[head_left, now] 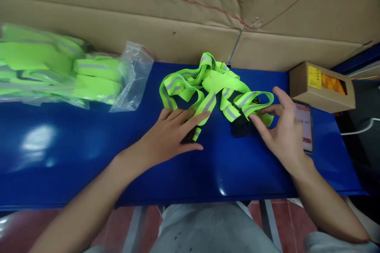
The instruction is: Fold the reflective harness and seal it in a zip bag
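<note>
A tangle of neon-yellow reflective strap [222, 81] with grey stripes lies on the blue table in front of me. My left hand [173, 130] rests over its near left end, fingers stretched and thumb apart. A dark piece, perhaps a buckle [189, 136], shows partly under that palm. On the right, my right hand [280, 130] has its thumb and a bent finger around a looped strap end, with the index finger raised. Just left of the right thumb, a black plastic buckle [240, 127] lies on the table, attached to the strap.
Clear plastic bags [130, 75] packed with similar neon material lie at the left. A phone [305, 126] and an open-windowed cardboard box [322, 87] with orange contents stand at the right. A brown covered panel [190, 43] rises behind the blue table [89, 158]. A white cable [360, 129] runs at far right.
</note>
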The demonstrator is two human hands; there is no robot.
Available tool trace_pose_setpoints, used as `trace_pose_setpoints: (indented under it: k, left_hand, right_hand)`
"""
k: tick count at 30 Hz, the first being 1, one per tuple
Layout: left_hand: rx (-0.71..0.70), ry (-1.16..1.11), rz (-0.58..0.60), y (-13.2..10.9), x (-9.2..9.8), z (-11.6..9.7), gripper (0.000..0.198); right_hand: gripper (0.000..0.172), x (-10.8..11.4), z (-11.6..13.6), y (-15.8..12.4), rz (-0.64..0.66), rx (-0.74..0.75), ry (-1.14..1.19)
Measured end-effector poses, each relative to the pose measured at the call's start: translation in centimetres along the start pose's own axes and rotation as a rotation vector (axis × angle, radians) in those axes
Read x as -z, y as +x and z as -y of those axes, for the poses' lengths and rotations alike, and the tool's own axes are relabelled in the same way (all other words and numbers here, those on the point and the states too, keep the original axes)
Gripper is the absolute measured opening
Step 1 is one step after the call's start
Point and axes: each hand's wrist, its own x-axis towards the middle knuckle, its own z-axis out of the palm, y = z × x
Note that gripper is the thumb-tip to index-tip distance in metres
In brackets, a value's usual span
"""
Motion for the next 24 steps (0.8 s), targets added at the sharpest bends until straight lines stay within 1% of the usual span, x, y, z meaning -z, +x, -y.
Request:
trace_pose_setpoints:
  k: [3, 4, 6, 8, 10, 12, 14, 16, 18, 21, 23, 24]
  left_hand:
    - [0.021, -0.118, 0.081, -0.4, 0.5, 0.3, 0.098]
    - [0.026, -0.157, 0.115, -0.6, 0.8, 0.4, 0.099]
    - [0.038, -0.222, 0.169, -1.0, 1.4, 0.7, 0.100]
    - [0.047, -0.253, 0.179, -1.3, 1.9, 1.1, 0.097]
    - [0.055, -0.241, 0.157, -1.5, 2.0, 1.6, 0.092]
    - [0.062, -0.202, 0.130, -1.6, 2.0, 2.0, 0.083]
    - [0.060, -0.161, 0.100, -1.6, 2.0, 2.1, 0.073]
    - [0.048, -0.137, 0.042, -1.5, 2.3, 2.1, 0.069]
    - [0.042, -0.115, -0.064, -1.4, 2.8, 1.9, 0.067]
    - [0.044, -0.072, -0.289, -1.2, 3.6, 1.6, 0.063]
    - [0.046, -0.141, -0.429, -1.1, 4.0, 1.5, 0.064]
    - [0.049, -0.225, -0.489, -1.0, 4.1, 1.3, 0.065]
  right_hand:
    - [0.050, 0.4, -0.1, 0.2, 0.024, 0.147, -0.046]
    - [0.044, 0.5, 0.1, 0.3, 0.040, 0.194, -0.028]
    - [0.034, 0.9, 0.5, 0.2, 0.087, 0.291, 0.079]
    - [0.029, 1.1, 1.0, 0.0, 0.133, 0.396, 0.209]
    - [0.027, 1.2, 1.3, -0.1, 0.176, 0.482, 0.273]
    - [0.027, 1.0, 1.4, -0.1, 0.248, 0.517, 0.267]
    - [0.031, 0.7, 1.1, -0.1, 0.366, 0.497, 0.219]
    - [0.042, 0.4, 0.6, -0.1, 0.471, 0.444, 0.171]
    - [0.052, 0.1, 0.1, -0.1, 0.531, 0.398, 0.170]
    - [0.063, 0.1, -0.4, -0.3, 0.591, 0.337, 0.231]
    - [0.067, 0.3, -0.5, -0.4, 0.642, 0.298, 0.267]
    - [0.066, 0.3, -0.5, -0.4, 0.667, 0.285, 0.277]
